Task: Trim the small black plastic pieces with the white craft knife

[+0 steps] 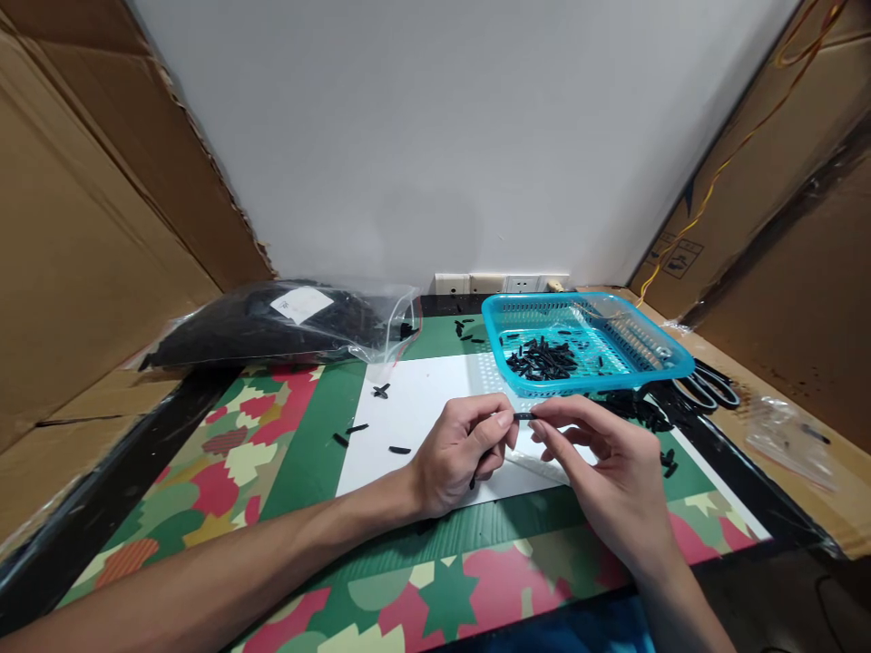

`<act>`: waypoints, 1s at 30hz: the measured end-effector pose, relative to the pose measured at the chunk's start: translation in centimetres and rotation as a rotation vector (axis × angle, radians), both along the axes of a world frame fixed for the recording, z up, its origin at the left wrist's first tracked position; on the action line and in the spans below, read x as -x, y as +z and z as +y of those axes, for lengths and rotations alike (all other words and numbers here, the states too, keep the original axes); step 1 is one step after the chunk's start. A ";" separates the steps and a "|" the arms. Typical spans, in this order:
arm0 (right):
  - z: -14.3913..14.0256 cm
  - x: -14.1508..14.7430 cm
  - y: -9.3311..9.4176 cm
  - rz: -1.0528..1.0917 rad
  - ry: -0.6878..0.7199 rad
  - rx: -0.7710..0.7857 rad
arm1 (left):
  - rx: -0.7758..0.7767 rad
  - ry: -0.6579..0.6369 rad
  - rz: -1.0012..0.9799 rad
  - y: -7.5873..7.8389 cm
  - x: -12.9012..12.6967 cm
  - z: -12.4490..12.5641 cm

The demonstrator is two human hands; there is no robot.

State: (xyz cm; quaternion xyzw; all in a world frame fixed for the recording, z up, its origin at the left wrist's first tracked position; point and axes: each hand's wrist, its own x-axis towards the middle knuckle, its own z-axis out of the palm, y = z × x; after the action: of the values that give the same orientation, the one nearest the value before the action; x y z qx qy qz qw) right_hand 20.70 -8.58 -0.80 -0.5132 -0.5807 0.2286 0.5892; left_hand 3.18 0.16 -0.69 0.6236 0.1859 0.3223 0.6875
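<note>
1. Both hands meet over the white paper sheet (pixel 422 408): the left hand (pixel 455 453) and right hand (pixel 605 472) pinch one small black plastic piece (pixel 523 416) between thumb and forefinger tips.
2. The step looks like joining or checking the piece (too small to tell); the next move likely needs a steady fingertip grip.
3. Just beyond the fingers sits a turquoise plastic mesh basket (pixel 653 367) of similar pieces; loose ones lie left of them.
4. A patterned green mat (pixel 272 472) covers the table, with cardboard walls (pixel 82 272) either side.
</note>
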 end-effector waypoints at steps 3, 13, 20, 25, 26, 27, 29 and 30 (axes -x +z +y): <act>0.1 0.0 0.0 0.006 0.001 -0.002 | -0.005 0.000 -0.002 0.0 0.0 0.0; 0.1 0.0 0.2 -0.003 0.005 0.028 | -0.038 -0.012 0.004 -0.3 0.0 0.1; 0.2 0.0 0.5 0.000 0.020 0.062 | -0.110 0.011 0.055 -0.4 0.1 0.2; 0.3 0.1 0.4 -0.005 0.011 0.048 | -0.120 0.012 0.044 -0.3 0.1 0.2; 0.2 0.1 0.5 -0.006 0.010 0.045 | -0.119 0.012 0.042 -0.3 0.1 0.2; 0.2 0.1 0.5 -0.007 0.008 0.044 | -0.118 0.012 0.040 -0.3 0.1 0.2; 0.2 0.2 0.6 -0.007 0.005 0.047 | -0.115 0.011 0.041 -0.3 0.0 0.2; 0.1 0.2 0.7 -0.005 0.004 0.051 | -0.116 0.009 0.045 -0.3 0.1 0.2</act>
State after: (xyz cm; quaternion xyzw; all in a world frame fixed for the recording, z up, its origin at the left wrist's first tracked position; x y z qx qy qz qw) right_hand 20.51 -8.46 -0.15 -0.5274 -0.5772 0.2433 0.5740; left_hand 3.13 0.33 -0.96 0.6686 0.1853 0.3216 0.6443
